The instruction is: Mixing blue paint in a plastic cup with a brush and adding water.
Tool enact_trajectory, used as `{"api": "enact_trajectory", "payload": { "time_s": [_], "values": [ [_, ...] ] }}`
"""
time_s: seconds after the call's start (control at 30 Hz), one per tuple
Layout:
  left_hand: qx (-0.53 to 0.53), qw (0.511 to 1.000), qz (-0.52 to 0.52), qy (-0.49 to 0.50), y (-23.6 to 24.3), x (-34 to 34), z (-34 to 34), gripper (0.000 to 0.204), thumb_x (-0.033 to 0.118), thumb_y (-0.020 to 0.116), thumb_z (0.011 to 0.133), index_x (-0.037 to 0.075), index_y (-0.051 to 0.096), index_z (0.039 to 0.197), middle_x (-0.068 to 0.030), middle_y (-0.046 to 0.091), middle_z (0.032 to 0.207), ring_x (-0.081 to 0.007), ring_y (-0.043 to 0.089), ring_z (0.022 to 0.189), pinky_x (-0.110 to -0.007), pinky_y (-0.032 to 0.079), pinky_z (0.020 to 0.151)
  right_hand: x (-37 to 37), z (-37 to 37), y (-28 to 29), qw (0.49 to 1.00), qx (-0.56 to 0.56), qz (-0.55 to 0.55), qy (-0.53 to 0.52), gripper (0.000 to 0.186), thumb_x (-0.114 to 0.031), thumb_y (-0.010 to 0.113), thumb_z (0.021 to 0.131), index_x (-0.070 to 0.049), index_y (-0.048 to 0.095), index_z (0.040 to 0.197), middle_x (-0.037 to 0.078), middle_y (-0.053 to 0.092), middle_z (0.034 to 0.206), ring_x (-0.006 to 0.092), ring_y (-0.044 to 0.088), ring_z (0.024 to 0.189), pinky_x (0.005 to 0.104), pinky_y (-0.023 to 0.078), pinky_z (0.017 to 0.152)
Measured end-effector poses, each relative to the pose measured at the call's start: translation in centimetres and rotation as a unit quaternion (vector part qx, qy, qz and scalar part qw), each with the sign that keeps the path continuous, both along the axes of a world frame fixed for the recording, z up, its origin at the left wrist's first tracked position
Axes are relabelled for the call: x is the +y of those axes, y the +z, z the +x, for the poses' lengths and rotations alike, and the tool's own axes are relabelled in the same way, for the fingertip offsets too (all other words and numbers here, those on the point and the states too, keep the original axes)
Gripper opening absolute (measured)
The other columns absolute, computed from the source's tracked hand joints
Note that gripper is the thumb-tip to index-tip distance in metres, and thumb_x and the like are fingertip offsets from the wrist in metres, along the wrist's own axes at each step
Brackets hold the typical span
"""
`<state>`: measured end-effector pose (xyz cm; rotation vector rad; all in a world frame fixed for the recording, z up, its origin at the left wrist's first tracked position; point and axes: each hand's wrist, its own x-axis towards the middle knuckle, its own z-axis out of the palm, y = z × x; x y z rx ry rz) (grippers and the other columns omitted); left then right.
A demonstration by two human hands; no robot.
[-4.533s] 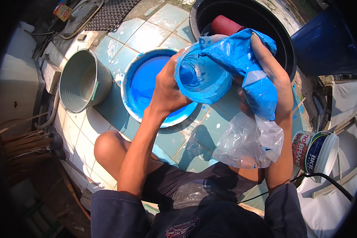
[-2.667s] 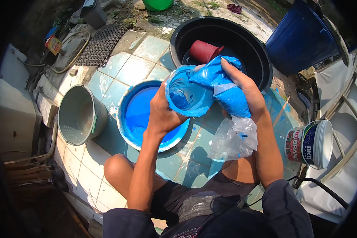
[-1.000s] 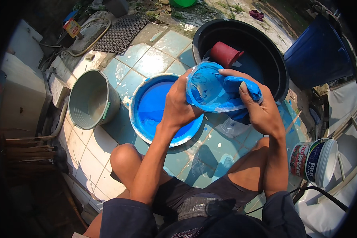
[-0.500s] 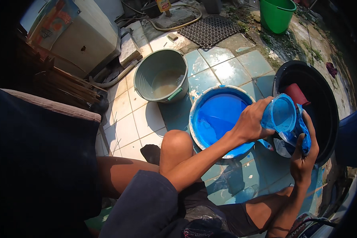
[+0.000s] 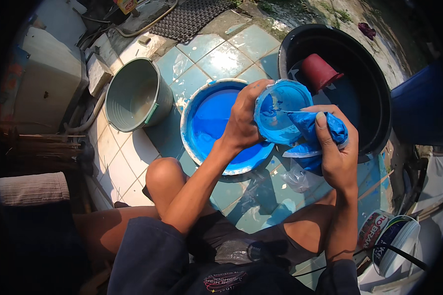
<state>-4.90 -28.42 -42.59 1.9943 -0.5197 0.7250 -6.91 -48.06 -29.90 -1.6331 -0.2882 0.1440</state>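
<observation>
- On my far left sits a grey-green round plastic bucket (image 5: 135,96) with a bit of cloudy water in it. It stands on the tile floor (image 5: 224,59), out of the way of the arms.
- Next comes a wide round tub with a white, paint-splashed rim (image 5: 234,172), holding bright blue paint (image 5: 211,118). It is right in front of the knees, I guess so both hands can reach it.
- The left hand (image 5: 247,115) has its fingers curled around a see-through round plastic cup smeared with blue (image 5: 280,123). Its mouth is tipped up toward the face, maybe to make looking inside easy.
- The right hand (image 5: 337,152) has its fingers closed on a crumpled blue-painted plastic bag (image 5: 307,125), thumb on top. The bag pokes over the cup's rim. The soft bag is bunched, probably so it won't slip. Clear plastic (image 5: 299,179) shows below.
- Behind that is a big round black plastic tub (image 5: 386,98), with a red plastic cup (image 5: 320,71) lying inside, perhaps to keep it handy.
- Far right, a white plastic pail with a colourful label (image 5: 398,236) leans off to the side.
</observation>
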Motion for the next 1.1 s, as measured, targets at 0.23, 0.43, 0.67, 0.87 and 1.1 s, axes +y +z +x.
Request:
{"api": "enact_trajectory", "payload": {
  "time_s": [0.23, 0.43, 0.67, 0.87, 1.1],
  "values": [
    [0.009, 1.000, 0.028, -0.008, 0.2, -0.3, -0.5, 0.092, 0.022, 0.094, 0.064, 0.003, 0.045, 0.140, -0.0197, 0.056, 0.136, -0.0349, 0.060, 0.123, -0.042, 0.049, 0.104, 1.0, -0.1, -1.7, 0.995, -0.049, -0.062, -0.067, 0.025, -0.022, 0.063, 0.101, 0.001, 0.062, 0.091, 0.000, 0.055, 0.070, 0.0034, 0.046, 0.068, 0.0232, 0.040, 0.059],
    [0.027, 0.999, -0.010, -0.025, 0.4, -0.5, -0.7, 0.083, 0.019, 0.090, 0.060, 0.006, 0.053, 0.133, -0.0167, 0.064, 0.127, -0.0370, 0.061, 0.117, -0.046, 0.047, 0.101, 0.6, 0.3, -2.4, 0.981, -0.109, -0.138, -0.083, 0.011, -0.005, 0.059, 0.091, 0.002, 0.061, 0.099, 0.012, 0.058, 0.069, 0.0099, 0.055, 0.066, 0.0288, 0.047, 0.062],
    [0.045, 0.998, 0.006, -0.039, 0.7, -0.5, -1.2, 0.080, 0.020, 0.089, 0.062, 0.007, 0.053, 0.133, -0.0166, 0.065, 0.125, -0.0365, 0.062, 0.116, -0.045, 0.047, 0.100, 0.9, -0.1, -1.8, 0.975, -0.119, -0.169, -0.083, 0.023, 0.003, 0.053, 0.081, 0.003, 0.061, 0.102, 0.017, 0.062, 0.073, 0.0141, 0.062, 0.070, 0.0314, 0.051, 0.068],
    [0.068, 0.996, -0.017, -0.055, 0.9, -1.0, -1.9, 0.082, 0.022, 0.089, 0.063, 0.007, 0.052, 0.134, -0.0171, 0.064, 0.126, -0.0367, 0.062, 0.117, -0.045, 0.047, 0.100, 0.3, -0.4, -1.5, 0.975, -0.118, -0.171, -0.074, 0.027, 0.004, 0.051, 0.079, 0.003, 0.062, 0.103, 0.017, 0.062, 0.073, 0.0126, 0.062, 0.069, 0.0314, 0.051, 0.068],
    [0.096, 0.993, -0.031, -0.067, 0.3, -1.7, -2.2, 0.085, 0.023, 0.090, 0.063, 0.006, 0.051, 0.136, -0.0194, 0.063, 0.127, -0.0384, 0.060, 0.119, -0.046, 0.046, 0.103, 0.4, -1.2, -1.3, 0.958, -0.188, -0.200, -0.079, 0.034, 0.005, 0.052, 0.076, 0.001, 0.061, 0.108, 0.019, 0.063, 0.075, 0.0266, 0.071, 0.069, 0.0312, 0.052, 0.068]
  ]
}}
